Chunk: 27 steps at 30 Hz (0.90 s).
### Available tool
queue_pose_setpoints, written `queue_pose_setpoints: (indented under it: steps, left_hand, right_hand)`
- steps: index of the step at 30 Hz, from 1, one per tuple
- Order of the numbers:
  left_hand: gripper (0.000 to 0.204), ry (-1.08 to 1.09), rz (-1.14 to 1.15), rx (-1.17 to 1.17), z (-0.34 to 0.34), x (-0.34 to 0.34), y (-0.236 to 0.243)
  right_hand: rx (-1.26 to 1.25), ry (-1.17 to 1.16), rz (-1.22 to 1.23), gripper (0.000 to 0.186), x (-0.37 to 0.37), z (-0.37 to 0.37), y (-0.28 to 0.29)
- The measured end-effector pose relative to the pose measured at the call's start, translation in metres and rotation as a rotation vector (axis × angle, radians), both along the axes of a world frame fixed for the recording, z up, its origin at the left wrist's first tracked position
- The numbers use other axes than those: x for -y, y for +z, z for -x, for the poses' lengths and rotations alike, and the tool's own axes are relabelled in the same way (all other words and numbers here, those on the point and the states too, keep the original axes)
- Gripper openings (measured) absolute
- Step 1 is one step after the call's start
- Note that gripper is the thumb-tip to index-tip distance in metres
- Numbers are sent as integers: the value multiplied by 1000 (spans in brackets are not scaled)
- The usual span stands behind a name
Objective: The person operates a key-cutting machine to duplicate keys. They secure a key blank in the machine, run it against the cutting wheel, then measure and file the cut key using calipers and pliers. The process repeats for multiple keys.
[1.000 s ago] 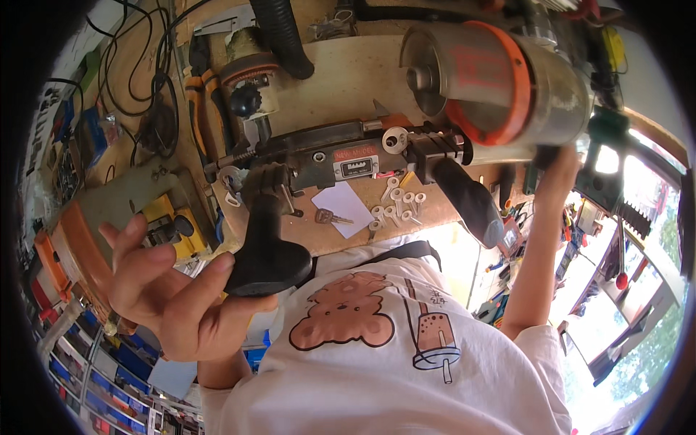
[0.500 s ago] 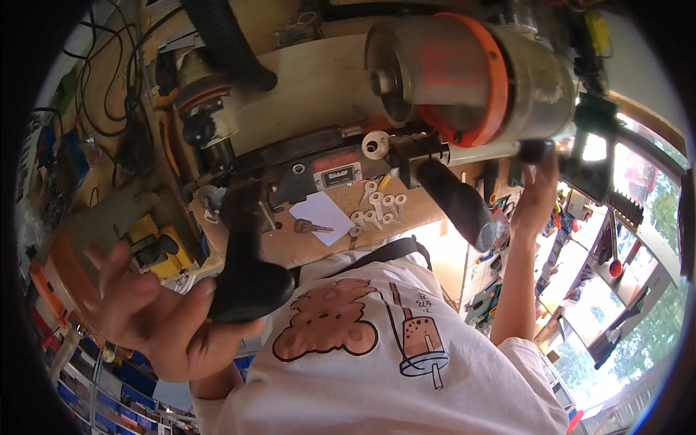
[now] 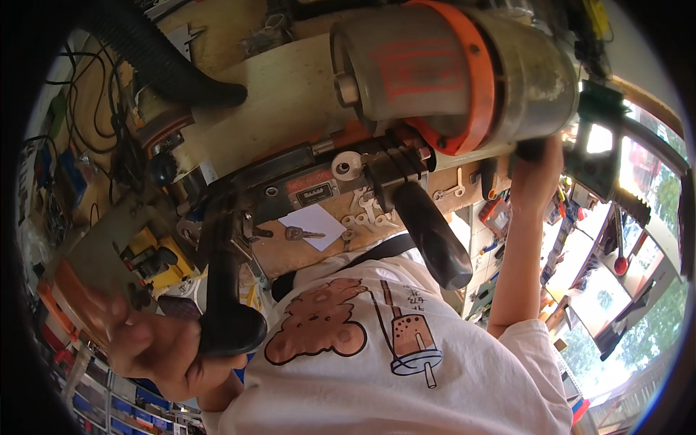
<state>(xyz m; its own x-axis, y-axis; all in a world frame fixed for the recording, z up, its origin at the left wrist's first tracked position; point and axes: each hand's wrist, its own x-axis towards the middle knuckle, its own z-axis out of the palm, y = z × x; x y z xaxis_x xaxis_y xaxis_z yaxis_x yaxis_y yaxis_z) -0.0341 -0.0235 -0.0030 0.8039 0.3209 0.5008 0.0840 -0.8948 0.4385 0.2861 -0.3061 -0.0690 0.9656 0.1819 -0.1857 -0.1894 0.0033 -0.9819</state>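
The key-cutting machine's carriage [image 3: 314, 193] spans the middle, with black handles at both ends. My left hand [image 3: 156, 355] is at the left black handle [image 3: 230, 330], its thumb and a finger closed about the lower end; its other fingers are curled and slightly blurred. My right hand [image 3: 538, 174] reaches up and grips a black knob [image 3: 533, 148] below the motor housing; its fingertips are hidden. The right black handle [image 3: 438, 243] hangs untouched. A dark-headed key [image 3: 304, 233] lies on white paper [image 3: 322, 226] beneath the carriage.
Pale, flat key-like pieces [image 3: 366, 210] lie beside the paper, partly behind the carriage. A clear cylindrical housing with an orange band [image 3: 478, 80] stands above. A black ribbed hose [image 3: 167, 65] curves in at upper left. A yellow tool [image 3: 148, 254] sits left; tools crowd the right wall.
The carriage and its handles have shifted left and toward me, covering more of the pale pieces. My left hand moved down with the left handle. My right hand stays at the knob.
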Motion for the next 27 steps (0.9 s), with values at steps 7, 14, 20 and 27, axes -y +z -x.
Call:
queue_pose_setpoints:
  steps: [7, 14, 20, 27]
  left_hand:
    - [48, -219, -125, 14, 20, -3, -8]
    - [43, -327, -149, 46, 52, 3, -25]
    - [30, -477, -488, 205, 37, -3, -33]
    - [31, -321, -281, 216, 17, 20, -31]
  right_hand:
    - [101, 45, 96, 37, 6, 2, -2]
    - [802, -132, 446, 19, 21, 49, 9]
    - [748, 550, 350, 31, -25, 104, 29]
    - [739, 532, 304, 38, -51, 112, 20]
